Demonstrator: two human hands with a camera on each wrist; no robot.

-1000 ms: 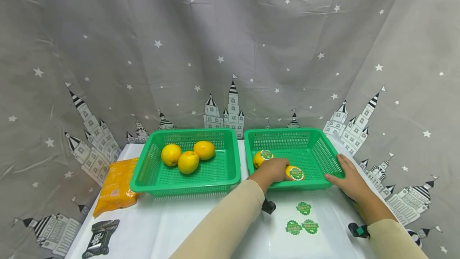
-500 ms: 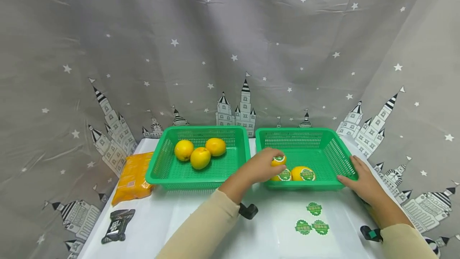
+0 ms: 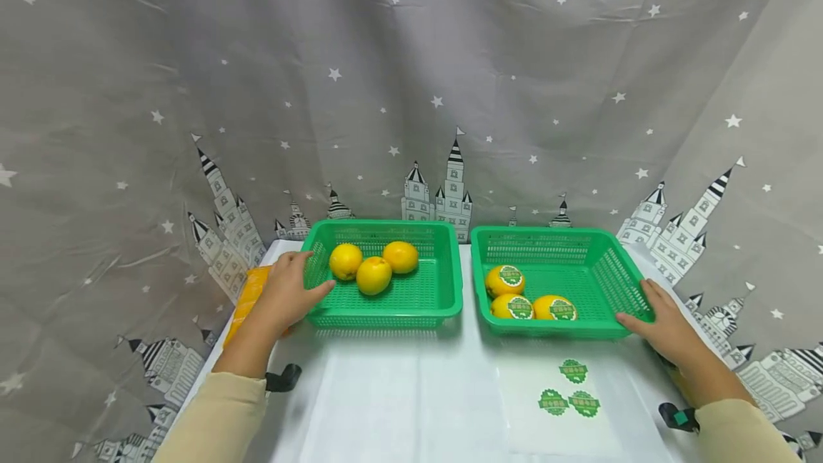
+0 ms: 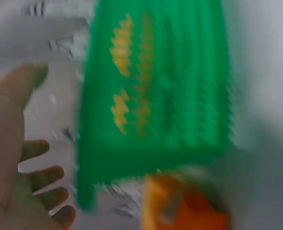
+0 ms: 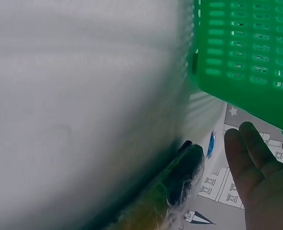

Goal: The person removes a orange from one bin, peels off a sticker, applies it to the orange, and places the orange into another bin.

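My left hand [image 3: 287, 293] is at the left end of the left green basket [image 3: 386, 321], thumb over its rim and fingers spread outside. In the left wrist view those fingers are loosely extended beside the blurred basket. Three plain yellow fruits [image 3: 373, 276] lie grouped in that basket. My right hand [image 3: 669, 326] rests at the front right corner of the right green basket [image 3: 598, 277], thumb over the rim and fingers along the outside. Straight fingers [image 5: 239, 160] show near that corner in the right wrist view. Three yellow fruits with green stickers [image 3: 504, 281] lie at this basket's left front.
Several green round stickers [image 3: 574, 371] lie on a clear sheet on the white table [image 3: 411, 391]. An orange packet [image 3: 247, 302] stands left of the left basket, partly behind my left arm. A plastic-wrapped item [image 5: 165, 191] lies near my right wrist. A grey castle-print curtain [image 3: 360, 91] hangs behind.
My left hand has let go of a stickered fruit in the right basket and moved left to the left basket. My right hand stays at the right basket's corner. The head view has shifted left.
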